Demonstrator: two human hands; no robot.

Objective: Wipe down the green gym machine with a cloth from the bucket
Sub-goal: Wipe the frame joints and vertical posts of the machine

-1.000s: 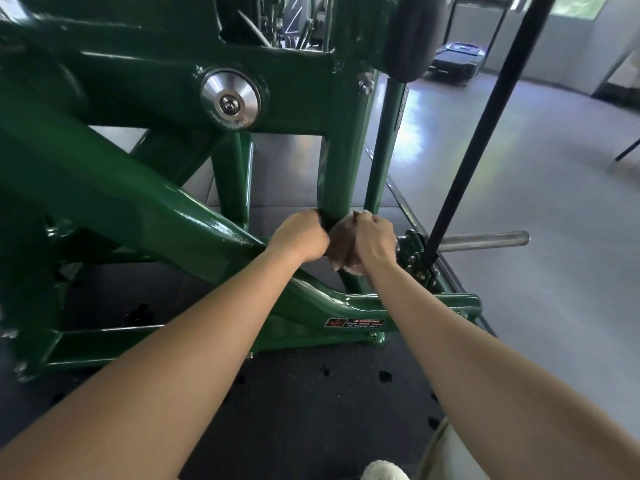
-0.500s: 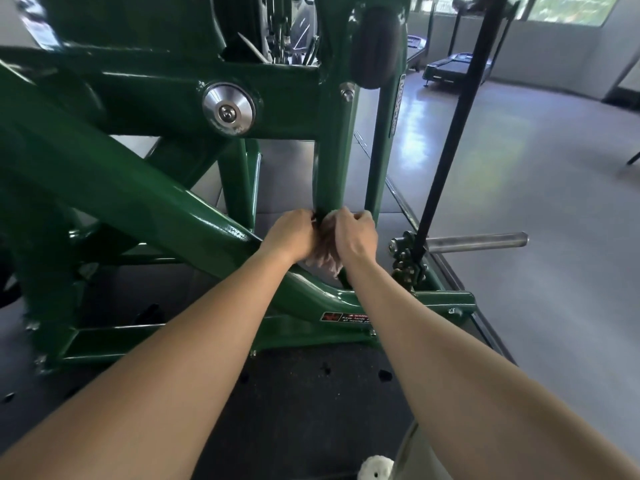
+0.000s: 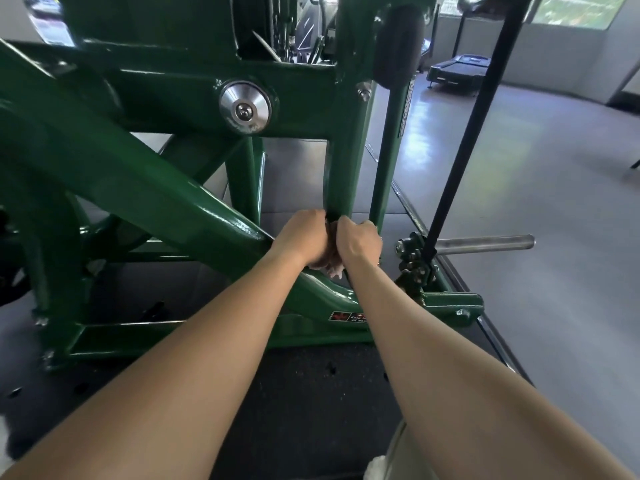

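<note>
Two hands point(image 3: 301, 237) point(image 3: 358, 240) over mostly hidden cloth point(image 3: 333, 269).

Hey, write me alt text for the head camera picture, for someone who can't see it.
A left hand and a right hand hold a pale cloth against the lower part of an upright post on a green gym machine. A silver peg sticks out to the right.
</note>
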